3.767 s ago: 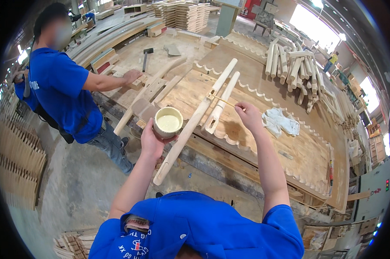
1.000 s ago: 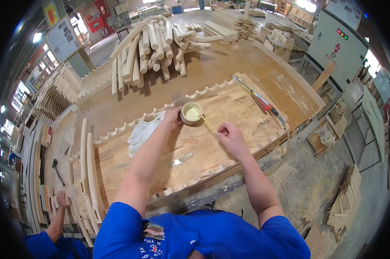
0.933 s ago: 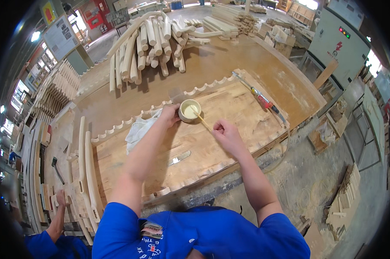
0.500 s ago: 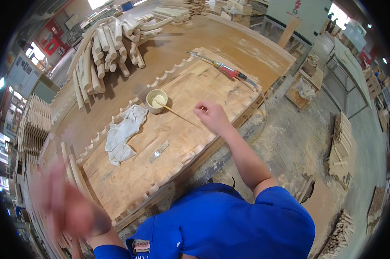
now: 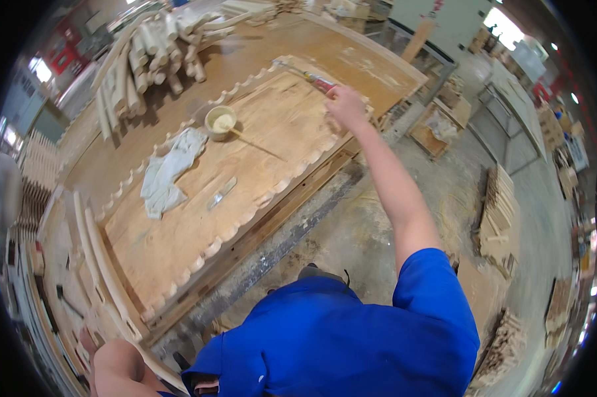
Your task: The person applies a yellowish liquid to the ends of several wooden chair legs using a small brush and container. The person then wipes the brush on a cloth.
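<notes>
My right hand (image 5: 346, 107) reaches to the far right of the wooden board, fingers curled around the rear of a long thin tool. The tool has a red and yellow handle (image 5: 321, 83) and a slender metal front lying on the board. My left arm is bent at the lower left; a small part of my left hand (image 5: 86, 340) shows beside curved wooden pieces (image 5: 100, 261), its fingers mostly hidden. On the board (image 5: 245, 175) are a cup (image 5: 217, 132) of pale paste with a thin stick (image 5: 262, 147) in it, a white cloth (image 5: 169, 173) and a flat blade-like scraper (image 5: 223, 192).
Scalloped edging borders the board, which lies on a larger brown table (image 5: 272, 43). A pile of pale wooden sticks (image 5: 136, 63) sits at the far left. Wooden crates (image 5: 437, 129) and stacked slats (image 5: 500, 221) stand on the floor to the right.
My right hand has moved away to the far right and closed on the tool's handle. My blurred left hand has dropped down to the lower left. The view has shifted.
</notes>
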`<action>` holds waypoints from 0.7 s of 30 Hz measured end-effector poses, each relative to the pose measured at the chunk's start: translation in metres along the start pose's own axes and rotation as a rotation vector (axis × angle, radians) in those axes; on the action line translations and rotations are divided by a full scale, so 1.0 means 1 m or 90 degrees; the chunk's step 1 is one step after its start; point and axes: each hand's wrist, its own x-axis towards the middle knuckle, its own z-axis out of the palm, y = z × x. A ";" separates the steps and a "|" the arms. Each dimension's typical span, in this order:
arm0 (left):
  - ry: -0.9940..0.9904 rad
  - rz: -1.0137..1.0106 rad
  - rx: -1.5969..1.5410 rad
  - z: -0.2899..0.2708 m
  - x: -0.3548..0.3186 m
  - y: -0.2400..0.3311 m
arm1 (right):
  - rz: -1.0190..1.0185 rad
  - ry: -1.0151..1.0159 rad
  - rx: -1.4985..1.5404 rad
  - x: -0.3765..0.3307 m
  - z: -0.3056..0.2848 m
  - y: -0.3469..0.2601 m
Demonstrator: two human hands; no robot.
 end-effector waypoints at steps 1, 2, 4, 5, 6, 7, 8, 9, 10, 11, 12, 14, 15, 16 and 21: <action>-0.056 0.010 -0.102 0.003 0.003 -0.001 | 0.042 -0.022 -0.052 0.009 0.001 0.004; -0.108 0.022 -0.199 0.007 0.005 -0.001 | 0.078 -0.042 -0.104 0.019 -0.001 0.011; -0.107 0.022 -0.254 0.025 0.013 0.005 | 0.098 -0.042 -0.156 0.030 -0.001 0.015; -0.069 0.011 -0.213 0.036 0.018 0.010 | 0.090 -0.068 -0.182 0.035 0.000 0.018; -0.036 0.001 -0.171 0.046 0.025 0.014 | 0.085 -0.091 -0.210 0.041 0.005 0.023; -0.005 -0.018 -0.102 0.052 0.030 0.018 | 0.107 -0.156 -0.206 0.045 0.006 0.029; 0.033 -0.052 -0.031 0.063 0.042 0.027 | 0.121 -0.230 -0.192 0.047 0.014 0.028; 0.062 -0.072 0.034 0.070 0.046 0.032 | 0.131 -0.284 -0.193 0.050 0.017 0.035; 0.095 -0.078 0.137 0.078 0.049 0.036 | 0.137 -0.339 -0.191 0.056 0.022 0.038; 0.125 -0.085 0.240 0.087 0.053 0.039 | 0.116 -0.334 -0.217 0.060 0.026 0.041; 0.153 -0.099 0.339 0.097 0.056 0.043 | 0.095 -0.333 -0.242 0.060 0.032 0.044; 0.139 -0.182 0.309 0.118 0.060 0.063 | 0.124 -0.358 -0.196 0.068 0.039 0.052; 0.135 -0.218 0.287 0.128 0.061 0.068 | 0.139 -0.372 -0.181 0.070 0.041 0.058; 0.162 -0.217 0.239 0.129 0.071 0.064 | 0.150 -0.417 -0.115 0.075 0.044 0.053; 0.246 -0.237 0.141 0.143 0.090 0.072 | 0.180 -0.422 0.010 0.089 0.040 0.040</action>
